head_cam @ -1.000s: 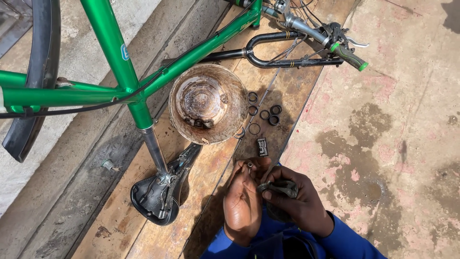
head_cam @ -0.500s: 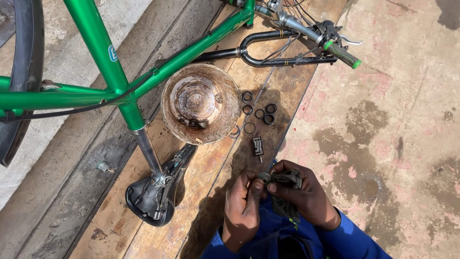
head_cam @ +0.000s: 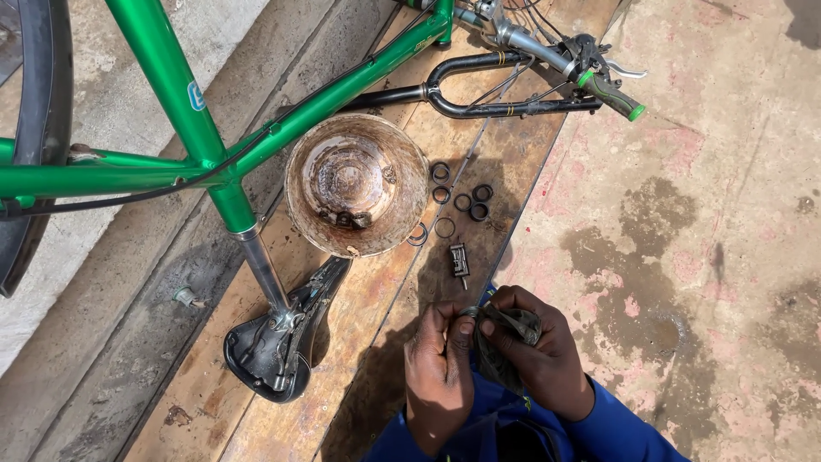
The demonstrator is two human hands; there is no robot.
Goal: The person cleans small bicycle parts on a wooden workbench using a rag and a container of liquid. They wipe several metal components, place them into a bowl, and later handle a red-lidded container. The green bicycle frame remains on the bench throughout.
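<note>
My left hand point(head_cam: 438, 368) pinches a small metal ring point(head_cam: 469, 313) between thumb and fingertips. My right hand point(head_cam: 534, 355) is closed around a dark greasy rag point(head_cam: 505, 335) and presses it against that ring. Both hands hover low over a wooden plank point(head_cam: 359, 342). Just beyond the fingers lies a small metal bolt piece point(head_cam: 460, 259). Several dark rings and washers point(head_cam: 462, 201) lie farther up the plank, next to a rusty round bowl point(head_cam: 357, 184).
An upside-down green bicycle frame point(head_cam: 180, 111) spans the top, resting on its black saddle point(head_cam: 278, 342) and its handlebar point(head_cam: 590, 73) with a green grip. A black tyre point(head_cam: 34, 128) is at far left. Stained concrete point(head_cam: 701, 257) lies right.
The view has shifted slightly, so the hands sit a little higher in frame. The hands have kept rubbing the small ring with the rag; the parts on the plank have not moved.
</note>
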